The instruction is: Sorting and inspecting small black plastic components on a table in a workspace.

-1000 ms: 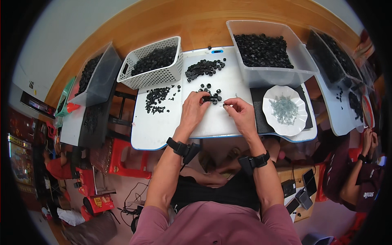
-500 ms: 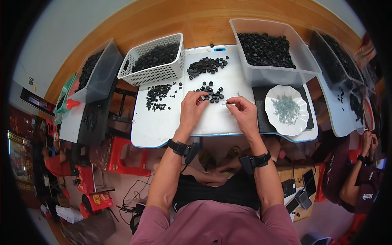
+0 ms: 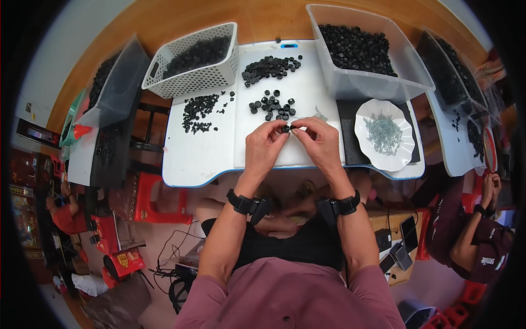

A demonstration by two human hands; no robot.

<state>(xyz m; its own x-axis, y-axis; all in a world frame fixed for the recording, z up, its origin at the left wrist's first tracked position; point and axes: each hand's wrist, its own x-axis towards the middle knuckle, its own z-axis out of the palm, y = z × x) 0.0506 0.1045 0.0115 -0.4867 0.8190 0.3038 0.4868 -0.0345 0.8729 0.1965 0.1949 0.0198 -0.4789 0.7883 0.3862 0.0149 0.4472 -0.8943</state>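
Note:
My left hand pinches a small round black cap between thumb and fingertips, above the white table. Fingertip to fingertip with it, my right hand is closed in a pinch, and a tiny dark part shows at its tips against the cap; its kind is too small to make out. Just beyond both hands lies a loose cluster of black caps. A few thin clear pieces lie beyond my right fingers.
Farther back is a bigger pile of black caps; smaller black parts lie left. A white perforated basket and a clear bin hold black parts. The scalloped white plate bears thin clear pieces. Another person's hands are at right.
My left hand has drawn back from the cap cluster with a cap in its fingers. My right hand has moved left to meet it. The whole view has shifted slightly.

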